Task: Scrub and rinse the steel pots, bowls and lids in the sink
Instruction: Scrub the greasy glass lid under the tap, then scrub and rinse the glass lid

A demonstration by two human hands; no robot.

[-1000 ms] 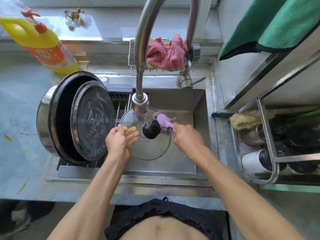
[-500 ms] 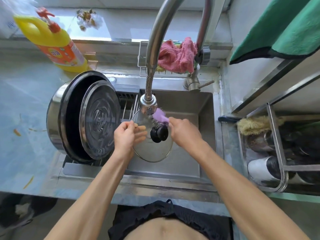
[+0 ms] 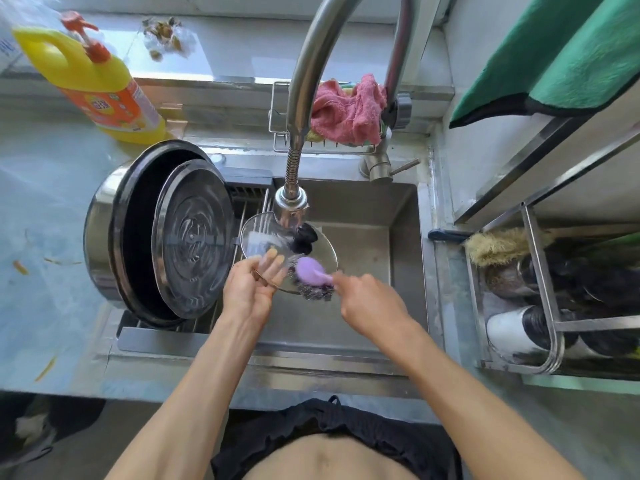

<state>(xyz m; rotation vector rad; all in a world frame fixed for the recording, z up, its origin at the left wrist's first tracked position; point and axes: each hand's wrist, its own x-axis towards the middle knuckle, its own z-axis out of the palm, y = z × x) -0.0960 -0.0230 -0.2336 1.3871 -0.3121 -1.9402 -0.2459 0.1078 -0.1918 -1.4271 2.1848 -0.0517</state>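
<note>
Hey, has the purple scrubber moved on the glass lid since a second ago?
Yes. The purple scrubber now sits at the glass lid's near edge, on the near side of the black knob; earlier it lay beyond the knob, by the faucet head.

Left hand (image 3: 247, 292) holds glass lid (image 3: 320, 252); right hand (image 3: 370, 304) scrubs.

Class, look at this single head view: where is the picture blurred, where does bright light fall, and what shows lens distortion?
Head view: motion blur smears the right hand, the purple scrubber and the glass lid; daylight washes out the windowsill behind the yellow detergent bottle; the wide-angle lens bows the counter edge and the rack rails.
</note>
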